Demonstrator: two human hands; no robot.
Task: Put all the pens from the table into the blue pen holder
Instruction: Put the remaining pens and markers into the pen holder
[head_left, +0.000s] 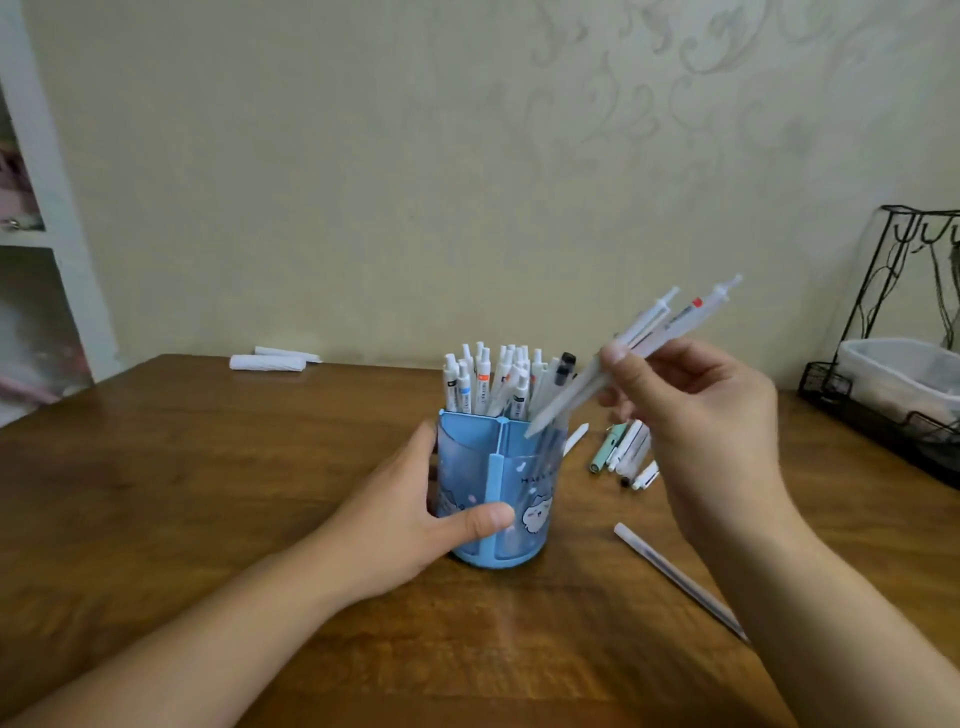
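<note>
Over blue pen holder (496, 488) | right hand (711, 415) grips pens (639, 345) | left hand (410, 514) steadies

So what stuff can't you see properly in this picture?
- Head view: the loose pens on the table are partly behind the right hand, so no count.
- The long pen runs under the right forearm.
- The print on the blue pen holder is partly covered by the left hand.
- The held pens are motion-blurred.

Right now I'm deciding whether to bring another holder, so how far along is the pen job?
Mostly done: the blue pen holder, steadied by the left hand, is packed with pens. The right hand is lowering a bunch of white pens in. Left: a small cluster and one long pen on the table.
</note>
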